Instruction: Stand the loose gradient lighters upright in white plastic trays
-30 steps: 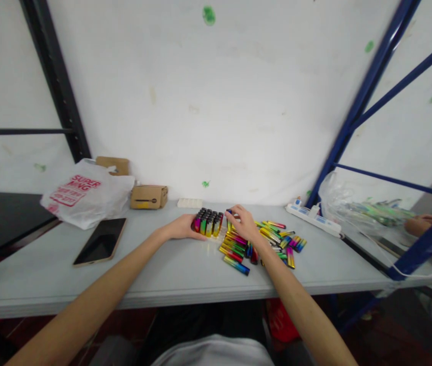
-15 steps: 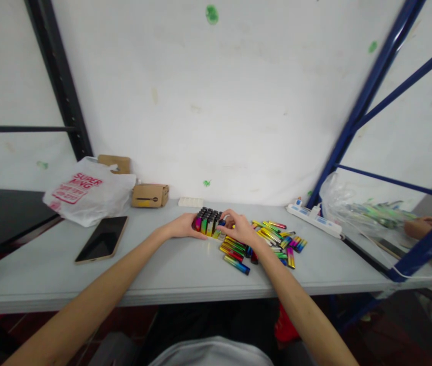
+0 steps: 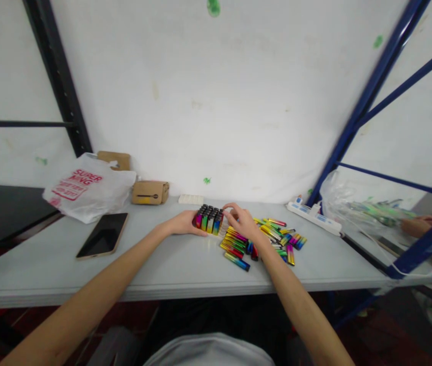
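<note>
Lighters with shiny rainbow bodies and dark tops stand upright in a tight block (image 3: pixel 209 219), apparently in a clear tray whose rim shows at the right. My left hand (image 3: pixel 185 223) is wrapped round the left side of this block, thumb along the front. At the block's right edge is my right hand (image 3: pixel 241 222), its fingers apart and the index fingertip by the top of the end lighter. Nothing shows between those fingers. Beneath and beside that hand lies a loose pile of lighters (image 3: pixel 234 241), with more lighters (image 3: pixel 271 233) spread to the right.
A phone (image 3: pixel 103 235) lies at the left, near a white plastic bag (image 3: pixel 89 188) and a small cardboard box (image 3: pixel 150 192). A pale slotted tray (image 3: pixel 191 199) sits by the wall. On the right are a power strip (image 3: pixel 315 217), a blue rack post (image 3: pixel 368 101) and another person's hand (image 3: pixel 418 225).
A blue lighter that was in my right fingers now stands at the block's right front. My right fingers have spread and lifted slightly from it. My left hand keeps its hold.
</note>
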`<act>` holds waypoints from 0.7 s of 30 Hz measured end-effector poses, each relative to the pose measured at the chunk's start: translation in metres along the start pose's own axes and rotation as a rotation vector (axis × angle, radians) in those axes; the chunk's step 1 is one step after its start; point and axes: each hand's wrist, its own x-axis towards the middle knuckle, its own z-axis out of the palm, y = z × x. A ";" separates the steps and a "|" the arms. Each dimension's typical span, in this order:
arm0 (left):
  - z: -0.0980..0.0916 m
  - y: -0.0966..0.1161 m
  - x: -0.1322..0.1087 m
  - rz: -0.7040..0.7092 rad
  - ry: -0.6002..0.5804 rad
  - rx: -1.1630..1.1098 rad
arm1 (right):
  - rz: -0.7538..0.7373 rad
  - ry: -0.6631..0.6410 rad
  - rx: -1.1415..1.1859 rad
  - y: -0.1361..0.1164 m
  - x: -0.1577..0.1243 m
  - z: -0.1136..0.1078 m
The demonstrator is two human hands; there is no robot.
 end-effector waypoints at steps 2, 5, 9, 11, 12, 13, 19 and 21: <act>-0.001 0.001 0.000 0.002 0.000 0.006 | 0.059 0.060 -0.154 0.014 0.001 -0.006; -0.002 0.003 -0.001 -0.008 0.002 0.026 | 0.210 0.019 -0.401 0.040 -0.001 -0.012; -0.002 0.003 -0.001 -0.008 0.003 0.021 | 0.324 -0.168 -0.514 0.064 -0.006 -0.017; -0.001 0.002 -0.001 -0.008 0.001 0.014 | 0.294 -0.207 -0.491 0.068 -0.008 -0.018; -0.001 0.002 -0.001 -0.008 -0.001 0.011 | 0.278 -0.213 -0.471 0.068 -0.008 -0.018; -0.001 0.001 -0.001 -0.008 -0.002 0.009 | 0.267 -0.217 -0.450 0.068 -0.008 -0.018; -0.001 0.000 0.000 -0.011 -0.004 0.019 | 0.318 -0.213 -0.454 0.062 -0.008 -0.013; -0.001 0.001 0.000 -0.014 -0.007 0.032 | 0.318 -0.194 -0.480 0.059 -0.007 -0.011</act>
